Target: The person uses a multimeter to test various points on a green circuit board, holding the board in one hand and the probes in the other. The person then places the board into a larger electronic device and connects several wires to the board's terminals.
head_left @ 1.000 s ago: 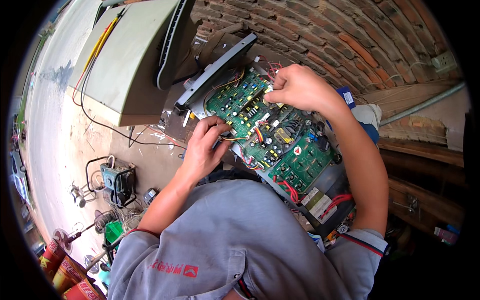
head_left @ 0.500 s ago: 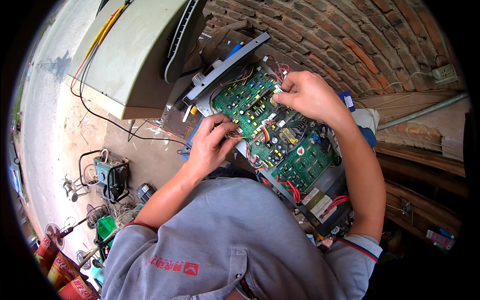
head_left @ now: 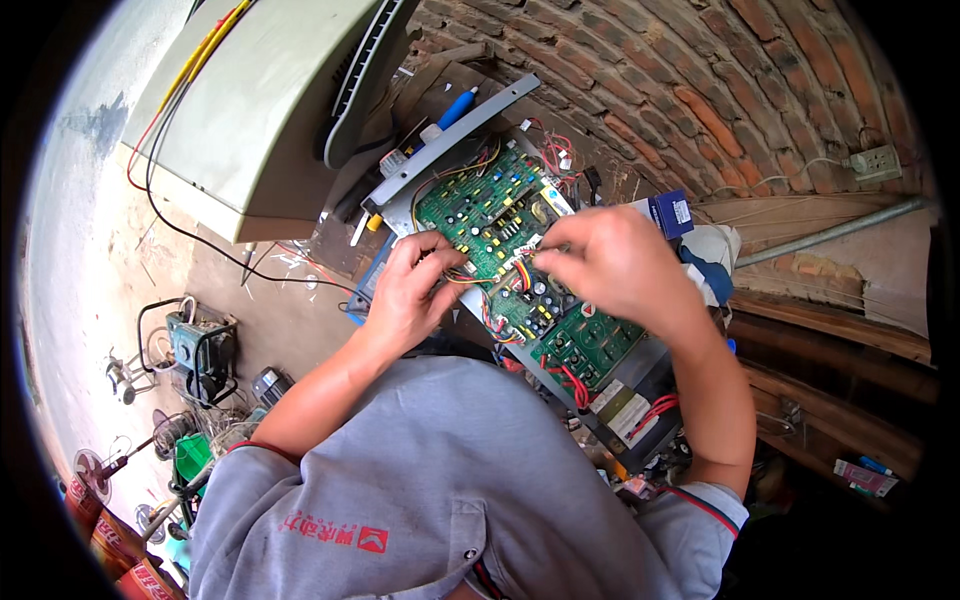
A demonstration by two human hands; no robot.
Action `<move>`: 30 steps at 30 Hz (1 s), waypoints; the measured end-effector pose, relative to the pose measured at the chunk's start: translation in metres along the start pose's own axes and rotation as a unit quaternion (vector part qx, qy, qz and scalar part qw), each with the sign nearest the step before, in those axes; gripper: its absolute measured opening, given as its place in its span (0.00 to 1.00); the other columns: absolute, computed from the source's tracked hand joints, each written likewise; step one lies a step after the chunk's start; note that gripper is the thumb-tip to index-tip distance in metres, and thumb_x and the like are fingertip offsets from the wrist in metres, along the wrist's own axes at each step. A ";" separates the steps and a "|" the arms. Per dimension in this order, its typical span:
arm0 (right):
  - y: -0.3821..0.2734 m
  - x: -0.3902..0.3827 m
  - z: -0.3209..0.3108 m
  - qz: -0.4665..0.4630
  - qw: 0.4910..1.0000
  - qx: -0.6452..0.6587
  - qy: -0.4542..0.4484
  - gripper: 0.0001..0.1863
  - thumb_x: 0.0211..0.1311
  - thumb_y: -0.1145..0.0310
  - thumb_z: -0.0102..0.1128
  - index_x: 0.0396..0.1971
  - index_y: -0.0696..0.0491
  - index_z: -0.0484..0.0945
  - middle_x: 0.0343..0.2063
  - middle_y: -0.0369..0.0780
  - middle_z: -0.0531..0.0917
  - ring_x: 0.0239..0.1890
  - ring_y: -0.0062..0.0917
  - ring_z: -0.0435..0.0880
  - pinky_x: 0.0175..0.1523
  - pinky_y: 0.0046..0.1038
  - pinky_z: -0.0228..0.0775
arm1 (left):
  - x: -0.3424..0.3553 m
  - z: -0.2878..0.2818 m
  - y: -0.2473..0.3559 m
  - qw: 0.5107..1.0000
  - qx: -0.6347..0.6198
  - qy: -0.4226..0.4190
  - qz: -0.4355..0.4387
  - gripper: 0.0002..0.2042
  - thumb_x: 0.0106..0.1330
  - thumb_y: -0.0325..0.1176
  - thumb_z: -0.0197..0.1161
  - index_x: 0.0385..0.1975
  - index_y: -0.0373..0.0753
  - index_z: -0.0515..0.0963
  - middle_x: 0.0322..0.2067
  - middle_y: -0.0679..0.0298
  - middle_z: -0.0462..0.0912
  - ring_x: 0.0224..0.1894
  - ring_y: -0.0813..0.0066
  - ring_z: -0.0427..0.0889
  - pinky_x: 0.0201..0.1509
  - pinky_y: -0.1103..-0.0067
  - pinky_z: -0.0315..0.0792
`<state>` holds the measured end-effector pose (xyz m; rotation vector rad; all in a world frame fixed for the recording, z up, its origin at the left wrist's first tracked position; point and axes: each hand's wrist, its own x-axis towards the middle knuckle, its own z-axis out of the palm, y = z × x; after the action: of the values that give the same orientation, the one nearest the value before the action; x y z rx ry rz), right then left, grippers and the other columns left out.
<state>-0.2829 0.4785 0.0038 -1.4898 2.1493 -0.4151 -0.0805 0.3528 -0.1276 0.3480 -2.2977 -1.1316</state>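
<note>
An opened electronic unit with populated green circuit boards [head_left: 465, 200] lies before me, with a grey metal panel [head_left: 450, 135] standing along its far left edge. My left hand [head_left: 410, 290] is closed at the board's left edge, its fingertips on thin coloured wires and a connector [head_left: 462, 270] partly hidden by them. My right hand [head_left: 605, 260] is curled over the middle of the board beside white connectors and a yellow, red and black wire bundle [head_left: 522, 275]; whether it grips anything I cannot make out. Red thick wires [head_left: 578, 392] run at the near right.
A beige metal housing [head_left: 240, 110] with cables stands at upper left. A brick wall [head_left: 650, 70] curves behind, with a socket [head_left: 875, 160] and metal pipe [head_left: 830, 228] at right. A small blue box [head_left: 670, 213] sits behind my right hand. A green-framed machine [head_left: 200, 350] stands at left.
My right hand has moved down from the upper right of the board to its middle connectors, uncovering the part it was over. My left hand stays at the left edge.
</note>
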 end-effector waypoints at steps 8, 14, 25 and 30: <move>-0.005 -0.001 0.031 0.022 0.981 -0.194 -0.010 0.11 0.58 0.61 0.60 0.24 0.53 0.81 0.18 0.45 0.82 0.22 0.41 0.83 0.29 0.41 0.75 | 0.000 0.000 -0.004 1.000 -0.002 0.000 0.003 0.16 0.49 0.26 0.74 0.39 0.37 0.79 0.42 0.59 0.75 0.44 0.63 0.77 0.46 0.72 0.74; -0.002 -0.005 0.038 0.031 0.984 -0.168 0.059 0.09 0.60 0.64 0.59 0.25 0.53 0.81 0.17 0.44 0.82 0.21 0.38 0.83 0.28 0.41 0.74 | 0.000 0.000 -0.008 1.000 -0.013 -0.001 0.002 0.17 0.48 0.26 0.74 0.39 0.39 0.79 0.42 0.60 0.76 0.45 0.62 0.76 0.46 0.71 0.74; -0.018 -0.011 0.042 0.094 0.969 -0.212 0.082 0.09 0.58 0.66 0.62 0.35 0.55 0.81 0.23 0.44 0.82 0.26 0.39 0.83 0.30 0.39 0.75 | 0.000 -0.002 -0.011 0.999 -0.043 -0.005 -0.008 0.17 0.48 0.27 0.73 0.40 0.40 0.80 0.42 0.60 0.76 0.46 0.60 0.76 0.48 0.69 0.74; -0.023 -0.009 0.048 0.114 0.966 -0.216 0.080 0.09 0.59 0.65 0.62 0.35 0.55 0.81 0.24 0.44 0.82 0.26 0.40 0.83 0.30 0.40 0.75 | 0.001 -0.005 -0.011 0.999 -0.050 -0.012 -0.012 0.17 0.48 0.26 0.73 0.40 0.40 0.80 0.42 0.60 0.75 0.46 0.59 0.76 0.48 0.69 0.73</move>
<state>-0.2361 0.4796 -0.0225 -1.4366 2.6285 0.0222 -0.0787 0.3423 -0.1340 0.3266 -2.2525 -1.2639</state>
